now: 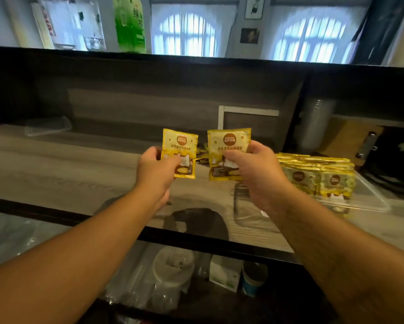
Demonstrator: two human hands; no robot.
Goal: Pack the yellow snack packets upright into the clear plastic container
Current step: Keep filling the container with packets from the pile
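My left hand [155, 170] pinches one yellow snack packet [181, 146] upright in the air above the wooden counter. My right hand [258, 169] pinches a second yellow packet [227, 142] upright beside it, a small gap between the two. To the right stands the clear plastic container [369, 195] with several yellow packets [320, 176] standing upright in rows inside it. A few more loose yellow packets [202, 155] lie on the counter behind my hands, partly hidden.
A clear lid [48, 126] lies at the counter's far left. Another clear plastic piece [247, 216] rests under my right wrist. A stack of plastic cups [314, 122] stands at the back right. The shelf below holds lids, bags and a paper cup [253, 278].
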